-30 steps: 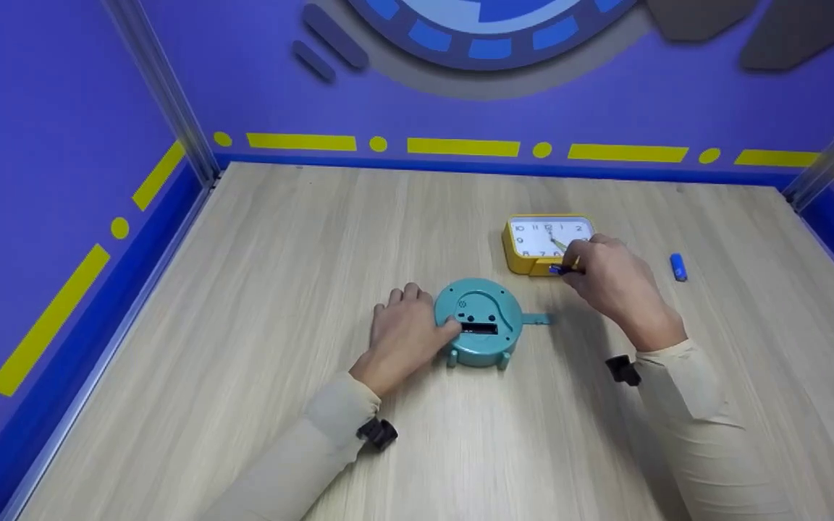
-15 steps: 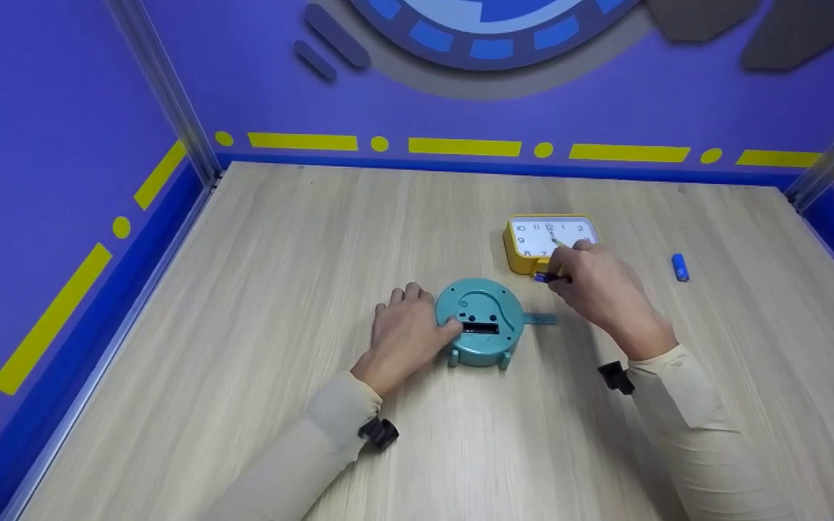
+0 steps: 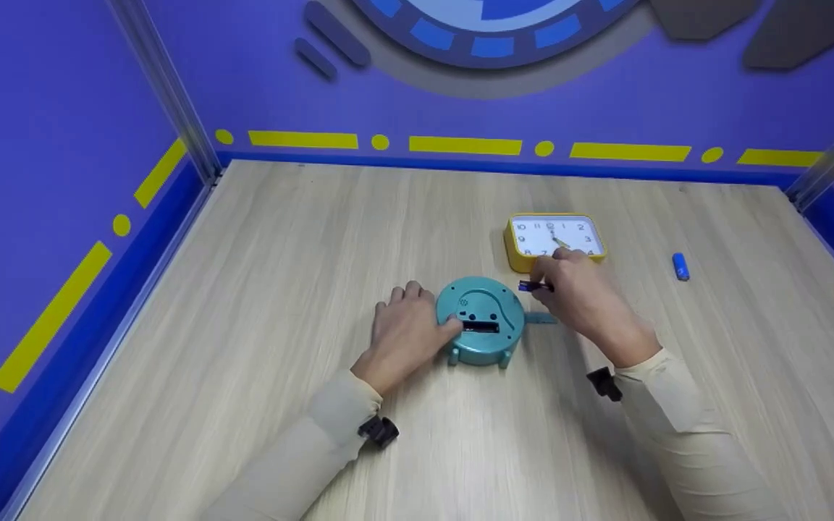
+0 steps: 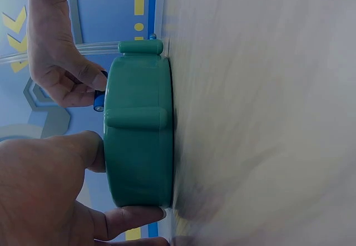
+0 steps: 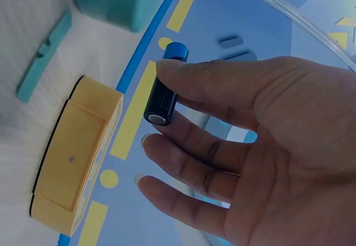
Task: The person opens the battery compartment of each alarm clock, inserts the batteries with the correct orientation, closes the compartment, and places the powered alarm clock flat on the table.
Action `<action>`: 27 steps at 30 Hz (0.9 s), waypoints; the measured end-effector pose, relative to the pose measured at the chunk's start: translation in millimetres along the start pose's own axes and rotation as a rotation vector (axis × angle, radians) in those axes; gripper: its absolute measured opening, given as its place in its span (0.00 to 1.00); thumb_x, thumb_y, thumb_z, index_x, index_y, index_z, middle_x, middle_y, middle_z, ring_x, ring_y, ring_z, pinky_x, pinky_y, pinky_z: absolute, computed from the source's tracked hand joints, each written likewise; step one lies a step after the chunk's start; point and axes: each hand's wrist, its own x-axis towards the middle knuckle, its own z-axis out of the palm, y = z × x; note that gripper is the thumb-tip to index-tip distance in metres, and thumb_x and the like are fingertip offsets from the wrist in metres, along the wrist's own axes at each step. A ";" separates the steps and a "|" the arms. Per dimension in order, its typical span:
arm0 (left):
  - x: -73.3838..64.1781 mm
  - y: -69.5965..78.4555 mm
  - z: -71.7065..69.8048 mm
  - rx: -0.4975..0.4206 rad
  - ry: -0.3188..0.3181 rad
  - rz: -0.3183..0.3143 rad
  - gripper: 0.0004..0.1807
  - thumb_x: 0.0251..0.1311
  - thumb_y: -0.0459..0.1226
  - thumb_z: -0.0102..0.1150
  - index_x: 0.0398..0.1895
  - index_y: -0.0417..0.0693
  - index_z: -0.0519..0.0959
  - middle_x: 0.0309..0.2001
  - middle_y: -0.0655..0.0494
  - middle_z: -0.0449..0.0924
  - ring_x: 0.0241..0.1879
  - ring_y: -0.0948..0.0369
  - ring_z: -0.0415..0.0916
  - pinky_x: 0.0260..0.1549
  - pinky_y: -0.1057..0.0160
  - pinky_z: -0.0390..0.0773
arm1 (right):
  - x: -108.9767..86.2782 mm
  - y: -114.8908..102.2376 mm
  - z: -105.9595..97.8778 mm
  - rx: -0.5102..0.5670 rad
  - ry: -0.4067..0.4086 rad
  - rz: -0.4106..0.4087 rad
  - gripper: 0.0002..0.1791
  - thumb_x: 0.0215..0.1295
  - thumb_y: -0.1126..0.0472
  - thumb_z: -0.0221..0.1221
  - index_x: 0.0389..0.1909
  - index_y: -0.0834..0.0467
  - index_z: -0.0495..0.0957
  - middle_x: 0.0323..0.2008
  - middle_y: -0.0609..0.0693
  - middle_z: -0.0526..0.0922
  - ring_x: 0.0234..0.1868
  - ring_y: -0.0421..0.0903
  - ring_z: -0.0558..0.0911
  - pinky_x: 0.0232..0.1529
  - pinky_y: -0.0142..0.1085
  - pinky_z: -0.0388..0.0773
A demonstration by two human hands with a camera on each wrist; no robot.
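Pale wood-grain table, where a slip is the chief risk

At centre, the left hand clamps the round teal plastic clock, back up, with thumb and fingers; if that hold shifts, its open black rectangular slot could turn out of line. Just right lies a thin teal plastic strip, easily swept aside if brushed. Apart from the left, the right hand pinches a blue-and-black cylindrical battery; so small a grip may let it drop. Its polarity I cannot tell, so a reversed fit is possible. Farther, at frame right, a loose blue cylindrical battery might roll if knocked. Beyond the knuckles, the yellow rectangular clock risks a bump.
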 end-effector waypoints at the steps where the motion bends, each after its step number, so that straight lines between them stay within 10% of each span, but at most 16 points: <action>1: 0.1 -0.1 0.0 0.000 -0.001 -0.002 0.27 0.67 0.53 0.58 0.50 0.36 0.82 0.47 0.47 0.76 0.44 0.51 0.69 0.45 0.47 0.75 | 0.1 -1.4 0.6 0.006 -0.005 0.001 0.05 0.68 0.71 0.68 0.43 0.64 0.86 0.38 0.60 0.83 0.38 0.56 0.78 0.35 0.45 0.77; 27: -0.6 -0.6 -1.3 0.017 -0.004 0.016 0.25 0.70 0.55 0.58 0.49 0.40 0.82 0.48 0.48 0.76 0.45 0.51 0.69 0.45 0.48 0.74 | -3.7 -27.4 19.8 -0.001 -0.004 -0.181 0.09 0.63 0.70 0.73 0.43 0.63 0.86 0.36 0.55 0.80 0.38 0.54 0.76 0.39 0.44 0.78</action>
